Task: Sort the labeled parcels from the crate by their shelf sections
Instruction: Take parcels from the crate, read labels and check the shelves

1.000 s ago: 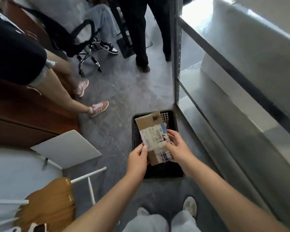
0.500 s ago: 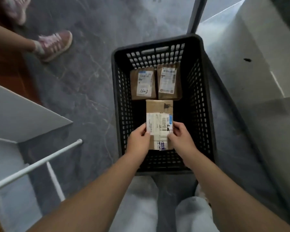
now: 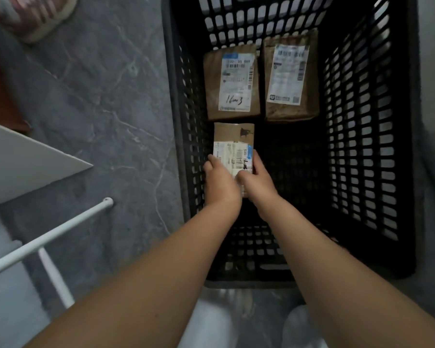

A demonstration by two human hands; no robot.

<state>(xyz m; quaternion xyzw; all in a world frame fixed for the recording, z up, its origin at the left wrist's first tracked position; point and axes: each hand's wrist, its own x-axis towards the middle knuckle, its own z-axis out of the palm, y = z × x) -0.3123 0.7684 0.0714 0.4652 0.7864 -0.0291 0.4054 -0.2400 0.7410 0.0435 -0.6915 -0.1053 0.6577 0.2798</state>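
We see the black plastic crate (image 3: 362, 159) filling the centre and upper right of the frame, standing on the grey floor (image 3: 98, 96). In its upper part two brown labeled parcels lie flat side by side: the left parcel (image 3: 232, 82), with handwriting on its label, and the right parcel (image 3: 290, 76) just beside it. Below them, near the left wall of the crate, is the third parcel (image 3: 234, 144). The left hand (image 3: 220, 183) grips its left edge and the right hand (image 3: 258, 180) grips its right edge, fingers curled on it. One second ago we held this parcel high above the crate; now it is low inside. We judge that it goes back unsorted. Whether it touches the bottom, we cannot tell.
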